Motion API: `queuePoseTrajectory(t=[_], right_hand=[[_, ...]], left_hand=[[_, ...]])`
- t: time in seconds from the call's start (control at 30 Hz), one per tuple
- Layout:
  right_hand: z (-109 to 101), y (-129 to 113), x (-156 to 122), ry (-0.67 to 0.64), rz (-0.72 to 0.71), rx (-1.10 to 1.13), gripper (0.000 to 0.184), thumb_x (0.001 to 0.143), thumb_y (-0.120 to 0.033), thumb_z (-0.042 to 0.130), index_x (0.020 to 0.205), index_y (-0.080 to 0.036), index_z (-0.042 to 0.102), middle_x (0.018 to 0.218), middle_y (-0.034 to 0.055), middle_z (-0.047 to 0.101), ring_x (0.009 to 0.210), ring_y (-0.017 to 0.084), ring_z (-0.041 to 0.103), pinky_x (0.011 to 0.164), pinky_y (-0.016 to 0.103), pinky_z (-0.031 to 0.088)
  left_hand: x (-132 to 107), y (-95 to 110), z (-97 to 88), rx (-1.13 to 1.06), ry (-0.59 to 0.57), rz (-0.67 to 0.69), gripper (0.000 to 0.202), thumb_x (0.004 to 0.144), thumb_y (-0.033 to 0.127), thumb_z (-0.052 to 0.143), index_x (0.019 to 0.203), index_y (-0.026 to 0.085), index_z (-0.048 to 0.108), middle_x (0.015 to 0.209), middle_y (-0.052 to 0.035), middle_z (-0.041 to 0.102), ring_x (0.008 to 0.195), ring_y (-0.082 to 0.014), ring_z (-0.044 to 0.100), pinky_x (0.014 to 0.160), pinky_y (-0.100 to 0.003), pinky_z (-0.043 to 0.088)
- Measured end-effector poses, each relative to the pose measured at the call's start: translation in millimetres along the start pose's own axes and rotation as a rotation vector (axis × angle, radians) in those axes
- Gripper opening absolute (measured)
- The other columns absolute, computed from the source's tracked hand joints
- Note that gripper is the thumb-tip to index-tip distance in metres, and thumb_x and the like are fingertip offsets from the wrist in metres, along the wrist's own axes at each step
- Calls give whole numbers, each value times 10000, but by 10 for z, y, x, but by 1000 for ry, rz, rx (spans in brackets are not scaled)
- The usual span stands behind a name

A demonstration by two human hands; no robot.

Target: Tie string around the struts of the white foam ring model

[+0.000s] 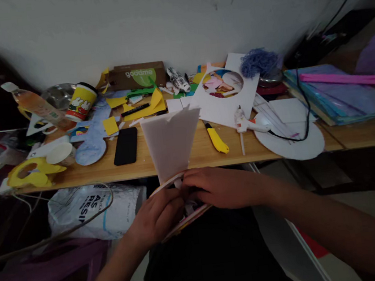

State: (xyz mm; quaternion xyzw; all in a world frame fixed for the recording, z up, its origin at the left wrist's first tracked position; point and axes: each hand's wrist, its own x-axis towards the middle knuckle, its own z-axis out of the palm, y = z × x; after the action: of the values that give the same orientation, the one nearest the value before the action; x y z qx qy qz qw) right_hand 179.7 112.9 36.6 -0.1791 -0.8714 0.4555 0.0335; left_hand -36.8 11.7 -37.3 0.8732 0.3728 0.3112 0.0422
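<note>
Close to my lap is a hollow craft piece made of thin boards, with a pale rim (166, 186). A tall white board panel (171, 140) stands up at its far side; I cannot tell how they join. My left hand (160, 213) is closed around the piece's left side, fingers curled over the opening. My right hand (213, 186) reaches over from the right, its bent fingertips down inside. Small pale bits show between the hands, but what the right fingers hold is hidden. On the table beyond lie a yellow utility knife (217, 139) and a white glue gun (252, 123).
A black phone (126, 146), marker (135, 110) and paper scraps lie left of centre. Farther left are a drink bottle (43, 107) and patterned cup (81, 101). The glue gun's black cord (305, 113) loops right. A white bag (94, 209) sits below the table edge.
</note>
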Motion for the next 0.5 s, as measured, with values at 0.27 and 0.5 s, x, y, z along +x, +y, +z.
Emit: queuePoseTrajectory(t=[0.27,0.5], right_hand=[[-38,21,-14,-120,49,-112,115,867,-121,525,944,-159,603,1048,88,651,936,204,620,838,332,465],[-54,89,38,-87,61,-138,70,859,-178,532,869,-160,599,963,77,667,823,176,606,723,286,440]], left_hand=[[87,40,82,-50,18,-51,207,899,104,585,1096,167,583,1029,-94,660,949,-187,657,809,-316,587],[181,30,63,-96,31,-127,215,892,63,603,1088,152,589,1020,-87,643,962,-161,654,848,-296,576]])
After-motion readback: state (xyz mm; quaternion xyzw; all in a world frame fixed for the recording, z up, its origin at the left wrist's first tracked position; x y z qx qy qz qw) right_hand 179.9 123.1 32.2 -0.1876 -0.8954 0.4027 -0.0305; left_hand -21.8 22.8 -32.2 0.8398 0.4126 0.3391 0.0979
